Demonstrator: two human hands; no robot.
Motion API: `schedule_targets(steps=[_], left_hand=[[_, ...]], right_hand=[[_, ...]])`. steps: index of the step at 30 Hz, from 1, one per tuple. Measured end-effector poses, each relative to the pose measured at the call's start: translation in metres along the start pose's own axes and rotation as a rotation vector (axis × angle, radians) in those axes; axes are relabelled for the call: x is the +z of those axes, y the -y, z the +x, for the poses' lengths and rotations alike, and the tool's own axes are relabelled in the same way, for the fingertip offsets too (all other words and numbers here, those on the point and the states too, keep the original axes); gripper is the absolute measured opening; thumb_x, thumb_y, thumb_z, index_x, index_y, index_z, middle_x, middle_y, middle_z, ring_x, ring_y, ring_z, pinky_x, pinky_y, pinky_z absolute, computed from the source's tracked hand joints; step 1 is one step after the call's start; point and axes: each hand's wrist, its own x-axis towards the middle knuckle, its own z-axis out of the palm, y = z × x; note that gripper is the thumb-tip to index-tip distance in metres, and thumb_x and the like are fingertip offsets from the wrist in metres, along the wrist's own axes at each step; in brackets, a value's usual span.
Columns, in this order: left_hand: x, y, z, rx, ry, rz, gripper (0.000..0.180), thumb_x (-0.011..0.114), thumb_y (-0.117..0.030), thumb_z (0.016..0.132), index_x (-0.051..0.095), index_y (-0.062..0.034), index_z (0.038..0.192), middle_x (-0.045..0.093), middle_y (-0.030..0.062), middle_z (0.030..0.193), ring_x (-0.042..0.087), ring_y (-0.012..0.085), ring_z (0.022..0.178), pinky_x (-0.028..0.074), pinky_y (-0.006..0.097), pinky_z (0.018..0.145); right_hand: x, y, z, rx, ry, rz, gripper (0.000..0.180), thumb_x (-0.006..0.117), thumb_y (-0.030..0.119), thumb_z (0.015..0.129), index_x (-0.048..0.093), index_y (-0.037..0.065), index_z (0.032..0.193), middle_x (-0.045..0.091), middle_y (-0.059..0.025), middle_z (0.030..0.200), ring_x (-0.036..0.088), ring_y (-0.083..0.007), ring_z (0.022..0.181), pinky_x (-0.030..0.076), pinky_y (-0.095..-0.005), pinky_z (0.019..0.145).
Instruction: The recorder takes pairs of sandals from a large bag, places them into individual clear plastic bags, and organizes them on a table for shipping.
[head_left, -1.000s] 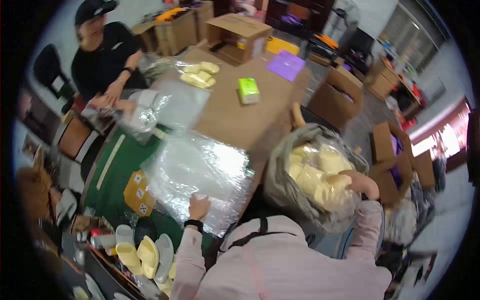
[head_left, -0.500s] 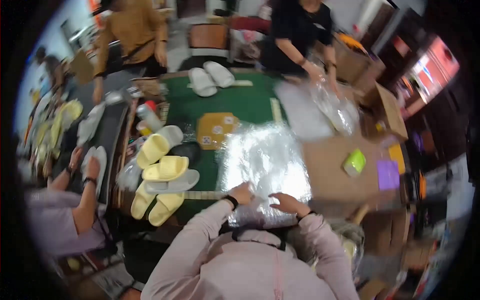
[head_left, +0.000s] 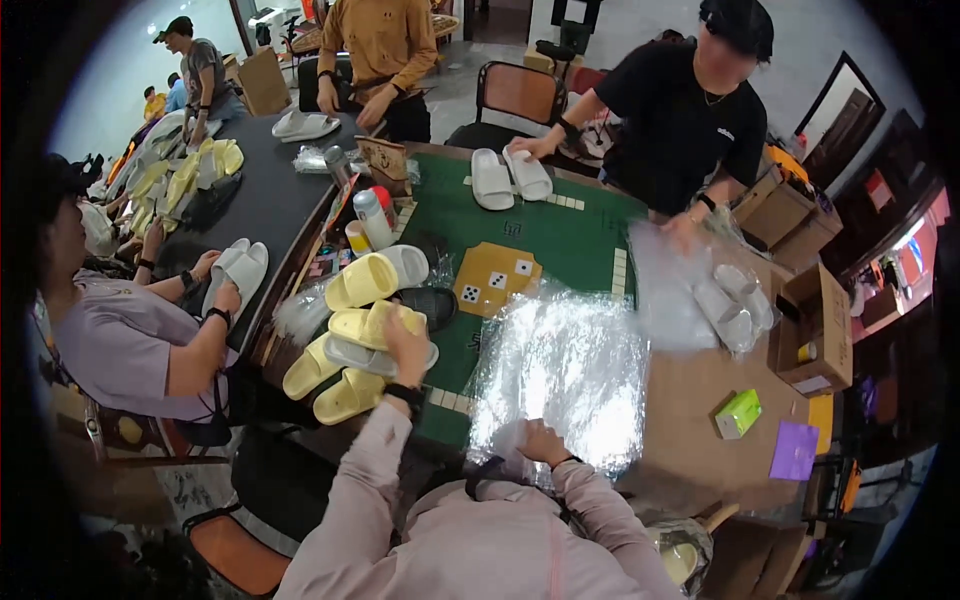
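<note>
My left hand [head_left: 405, 345] is over the pile of slippers, its fingers closed round the toe end of a yellow slipper [head_left: 352, 326]. Under that slipper lies a light grey one [head_left: 350, 357], and more yellow slippers [head_left: 347, 395] rest at the table's near edge. A dark slipper [head_left: 432, 305] and another grey one [head_left: 408, 264] sit just beyond. My right hand [head_left: 542, 443] is closed on the near part of a stack of shiny clear plastic bags [head_left: 565, 365], which lies flat before me.
Across the table a person in black touches white slippers [head_left: 511, 178] and a plastic bag [head_left: 675, 290]; bagged slippers [head_left: 735, 308] lie beside it. A cardboard box [head_left: 815, 330], green packet [head_left: 738, 414] and purple card [head_left: 793, 450] are on the right. Spray cans [head_left: 372, 220] stand left.
My left hand has gone from the plastic bags leftward to the yellow slipper. My right hand has moved slightly left and closed. The person opposite now reaches to the white slippers.
</note>
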Motion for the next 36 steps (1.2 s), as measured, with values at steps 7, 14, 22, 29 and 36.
schedule_targets(steps=[7,14,22,29,36], left_hand=[[-0.001,0.091,0.073,-0.085,0.149,0.037,0.098,0.076,-0.034,0.063,0.02,0.0062,0.133,0.036,0.0314,0.125,0.036,0.0416,0.116,0.032,0.04,0.096],[-0.003,0.123,0.105,-0.107,0.236,-0.304,0.113,0.077,-0.012,0.061,-0.005,0.0026,0.137,0.031,0.023,0.132,0.038,0.0298,0.117,0.029,0.032,0.1],[0.007,0.168,0.132,-0.156,0.255,-0.874,0.065,0.062,0.002,0.073,0.031,-0.0066,0.129,0.045,0.0108,0.12,0.047,0.0243,0.105,0.042,0.038,0.084],[-0.031,0.145,0.12,-0.427,0.385,-0.744,0.052,0.057,0.008,0.067,0.048,-0.003,0.117,0.056,0.0076,0.104,0.056,0.0223,0.087,0.047,0.032,0.073],[-0.09,-0.001,0.041,-0.447,0.447,-1.086,0.027,0.058,-0.001,0.077,0.052,-0.0046,0.103,0.055,0.0042,0.088,0.055,0.0165,0.077,0.044,0.029,0.062]], right_hand=[[-0.03,-0.006,0.0,-0.04,-0.003,0.255,0.05,0.047,0.041,0.081,0.04,0.013,0.122,0.049,-0.0171,0.117,0.05,-0.0406,0.102,0.042,-0.0512,0.083],[-0.037,0.007,-0.025,0.05,-0.209,0.213,0.04,0.051,0.034,0.081,0.048,0.013,0.114,0.054,-0.0143,0.111,0.056,-0.0376,0.092,0.046,-0.0495,0.075],[-0.041,0.016,-0.03,0.076,-0.065,0.314,0.051,0.053,0.03,0.078,0.042,0.013,0.125,0.055,-0.0132,0.112,0.056,-0.0393,0.087,0.046,-0.0471,0.075],[-0.014,0.025,-0.032,-0.104,-0.235,0.128,0.053,0.053,0.04,0.077,0.041,0.025,0.127,0.046,-0.0064,0.124,0.051,-0.0345,0.101,0.043,-0.051,0.077],[0.011,0.01,-0.012,-0.101,-0.289,-0.024,0.049,0.058,0.039,0.074,0.049,0.031,0.121,0.041,-0.0046,0.13,0.044,-0.0336,0.109,0.041,-0.0509,0.08]])
